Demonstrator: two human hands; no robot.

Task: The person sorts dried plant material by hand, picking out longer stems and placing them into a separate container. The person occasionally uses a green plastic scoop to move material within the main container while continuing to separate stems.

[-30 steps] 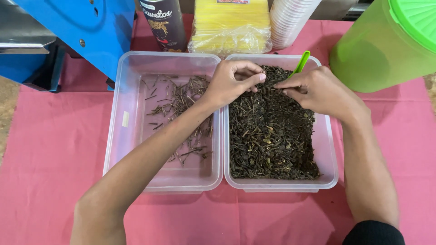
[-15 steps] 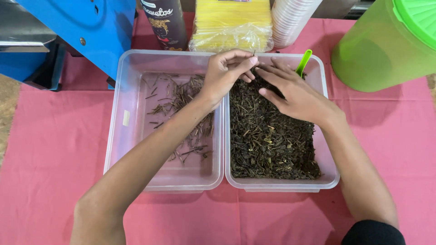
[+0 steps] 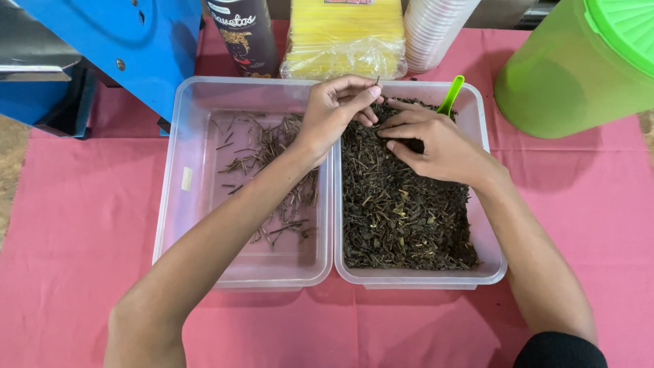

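While the right hand rests open-fingered on dried leaves, the left hand's grip pinches a small stem.

Dark dried leaves fill the right clear tub

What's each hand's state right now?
Left hand: fingers pinched on a thin stem.
Right hand: open, fingers resting on the dried leaves.

Two clear plastic tubs sit side by side on one pink-covered table: the left tub holding loose stems, the right tub full of dark dried leaves. Behind the tubs: one green scoop, one green jug, one dark canister, one yellow packet, one cup stack.
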